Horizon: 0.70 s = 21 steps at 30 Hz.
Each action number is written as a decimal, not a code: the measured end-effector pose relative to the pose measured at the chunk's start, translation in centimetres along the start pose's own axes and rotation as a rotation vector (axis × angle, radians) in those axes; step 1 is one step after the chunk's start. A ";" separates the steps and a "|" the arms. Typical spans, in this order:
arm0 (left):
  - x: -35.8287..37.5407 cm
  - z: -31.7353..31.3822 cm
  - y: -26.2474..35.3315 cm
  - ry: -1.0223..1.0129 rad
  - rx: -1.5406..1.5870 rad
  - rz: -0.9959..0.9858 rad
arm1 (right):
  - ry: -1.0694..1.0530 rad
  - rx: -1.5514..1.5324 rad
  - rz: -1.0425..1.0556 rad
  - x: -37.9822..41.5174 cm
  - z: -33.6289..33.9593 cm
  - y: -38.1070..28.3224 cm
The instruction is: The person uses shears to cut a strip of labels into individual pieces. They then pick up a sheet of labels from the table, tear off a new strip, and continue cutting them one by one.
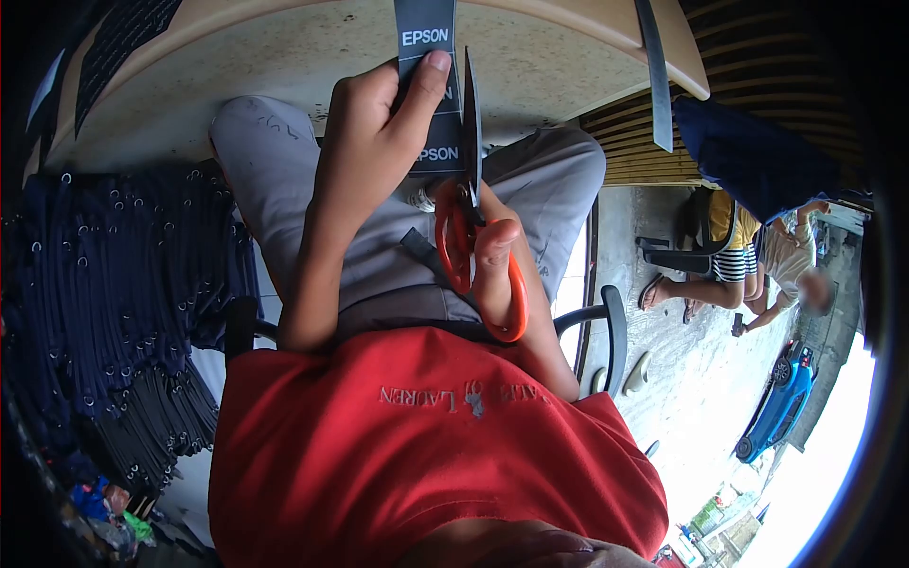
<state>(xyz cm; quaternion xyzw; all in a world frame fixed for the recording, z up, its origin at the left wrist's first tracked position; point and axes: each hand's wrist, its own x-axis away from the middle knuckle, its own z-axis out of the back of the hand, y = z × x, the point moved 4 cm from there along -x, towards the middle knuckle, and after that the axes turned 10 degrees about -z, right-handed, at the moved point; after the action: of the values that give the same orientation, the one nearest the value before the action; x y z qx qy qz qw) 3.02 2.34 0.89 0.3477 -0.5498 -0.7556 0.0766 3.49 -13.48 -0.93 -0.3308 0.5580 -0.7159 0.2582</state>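
Epson-printed black strap [428,85] hangs straight down the middle of my head view, in front of the pale, speckled tabletop [284,57] that curves across the top. My left hand [365,142] has closed its grip on the strap, thumb pressed flat along the printed face and fingers wrapped behind. My right hand [497,256] has its grip closed through the orange loops of the scissors [469,189], whose dark blades point up along the strap's right edge, touching it or just beside it; I cannot tell how far the blades are parted.

Below sit grey trousers and a red shirt [426,445]. A heap of dark blue fabric with metal eyelets [104,284] fills the left. To the right, slatted wood, a bare concrete floor [691,379], a seated person [748,265] well apart, and a blue car [781,402] in bright daylight.
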 end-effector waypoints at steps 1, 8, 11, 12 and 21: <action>0.0 0.0 -0.1 0.002 0.011 -0.016 | 0.003 -0.006 -0.010 0.0 0.0 0.0; 0.1 0.0 -0.2 -0.017 0.027 -0.001 | 0.021 -0.031 -0.036 0.1 -0.2 0.2; 0.1 -0.1 -0.3 -0.013 0.030 0.012 | 0.024 -0.021 -0.044 0.1 -0.1 0.0; 0.1 -0.1 -0.2 -0.013 0.031 0.013 | 0.024 -0.021 -0.044 0.2 -0.1 -0.1; 0.0 0.1 -0.2 -0.012 0.005 -0.008 | 0.019 0.073 -0.157 0.1 -0.2 -0.7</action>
<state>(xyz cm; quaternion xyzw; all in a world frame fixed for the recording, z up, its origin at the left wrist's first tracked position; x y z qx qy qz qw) 3.02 2.47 0.78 0.3458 -0.5505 -0.7567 0.0695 3.26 -13.24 -0.23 -0.3573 0.5064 -0.7567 0.2080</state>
